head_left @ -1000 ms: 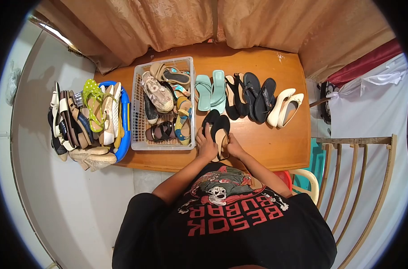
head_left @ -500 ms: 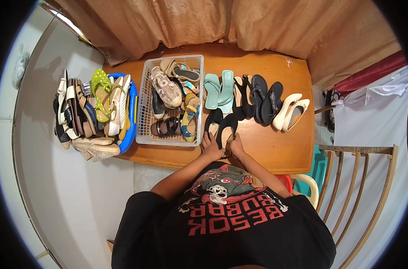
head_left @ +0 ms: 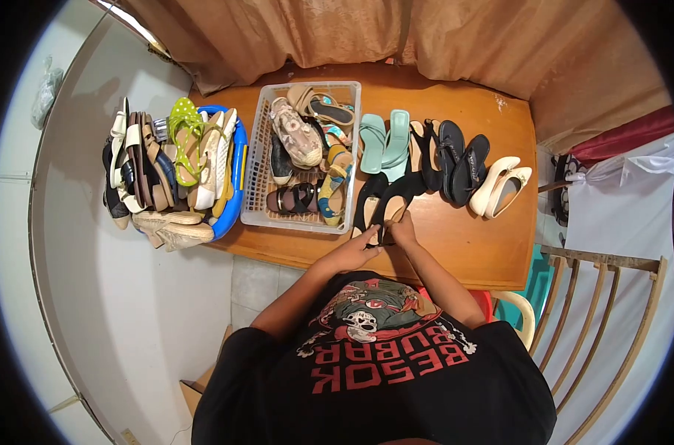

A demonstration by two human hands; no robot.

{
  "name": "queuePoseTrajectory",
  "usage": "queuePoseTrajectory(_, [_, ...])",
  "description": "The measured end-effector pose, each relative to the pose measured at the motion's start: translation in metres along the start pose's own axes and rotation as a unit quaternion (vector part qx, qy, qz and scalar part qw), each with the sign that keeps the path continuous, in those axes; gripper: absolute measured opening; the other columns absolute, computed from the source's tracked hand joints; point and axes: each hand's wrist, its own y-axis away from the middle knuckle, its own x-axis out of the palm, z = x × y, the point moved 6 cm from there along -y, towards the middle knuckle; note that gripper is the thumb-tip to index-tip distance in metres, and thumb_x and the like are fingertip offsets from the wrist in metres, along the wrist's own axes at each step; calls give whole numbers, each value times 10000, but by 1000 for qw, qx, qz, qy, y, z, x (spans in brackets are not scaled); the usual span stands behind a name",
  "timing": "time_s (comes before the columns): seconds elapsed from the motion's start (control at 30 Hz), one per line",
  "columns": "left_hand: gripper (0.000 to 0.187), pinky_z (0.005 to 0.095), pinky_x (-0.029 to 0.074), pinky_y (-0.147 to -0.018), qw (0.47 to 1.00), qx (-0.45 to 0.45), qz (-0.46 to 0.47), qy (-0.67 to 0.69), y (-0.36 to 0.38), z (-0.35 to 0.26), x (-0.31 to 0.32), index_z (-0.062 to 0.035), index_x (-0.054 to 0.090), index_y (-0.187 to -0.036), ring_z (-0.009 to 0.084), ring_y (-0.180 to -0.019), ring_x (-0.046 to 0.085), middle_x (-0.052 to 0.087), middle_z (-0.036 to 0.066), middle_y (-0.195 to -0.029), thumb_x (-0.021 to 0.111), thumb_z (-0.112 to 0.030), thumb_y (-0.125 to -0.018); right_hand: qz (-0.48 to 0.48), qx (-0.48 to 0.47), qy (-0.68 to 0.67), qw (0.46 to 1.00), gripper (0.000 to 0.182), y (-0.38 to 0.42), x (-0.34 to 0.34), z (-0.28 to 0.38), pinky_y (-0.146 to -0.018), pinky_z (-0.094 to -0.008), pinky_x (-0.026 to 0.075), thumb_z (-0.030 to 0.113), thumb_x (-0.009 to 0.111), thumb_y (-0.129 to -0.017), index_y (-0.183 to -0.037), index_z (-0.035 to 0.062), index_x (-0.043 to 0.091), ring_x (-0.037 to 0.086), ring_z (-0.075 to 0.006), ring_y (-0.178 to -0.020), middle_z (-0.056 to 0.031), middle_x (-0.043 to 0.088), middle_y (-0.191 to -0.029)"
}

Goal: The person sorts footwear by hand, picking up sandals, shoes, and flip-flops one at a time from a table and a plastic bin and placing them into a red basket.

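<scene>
Head view: a brown curtain (head_left: 470, 44) hangs along the far edge of the wooden table (head_left: 456, 241). On the table stands a clear plastic crate (head_left: 298, 225) of mixed shoes; farther left, a blue tub (head_left: 240, 185) holds others, many on edge, presumably to save room. Right of the crate, mint slides (head_left: 398, 137), black sandals (head_left: 427, 159), black flip-flops (head_left: 467, 174) and white shoes (head_left: 483, 199) form a row in pairs, probably so that mates lie together. A pair of black shoes (head_left: 369, 187) is near the front edge, toes outward; the crate wall bounds it at left, and the row crowds its toes. The left hand (head_left: 355, 254) and right hand (head_left: 404, 232) touch the heel halves, apparently to align them; whether either grip is closed cannot be told.
</scene>
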Motion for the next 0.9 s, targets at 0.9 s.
queuePoseTrajectory(0.9, [770, 315, 492, -716, 794, -38, -305, 524, -42, 77, -232, -165, 131, -1508, 233, -1008, 523, 398, 170, -1357, 572, -287, -889, -91, -292, 225, 925, 710, 29, 160, 272, -911, -434, 476, 103, 672, -777, -1381, -2, 313, 589, -439, -1007, -278, 573, -1102])
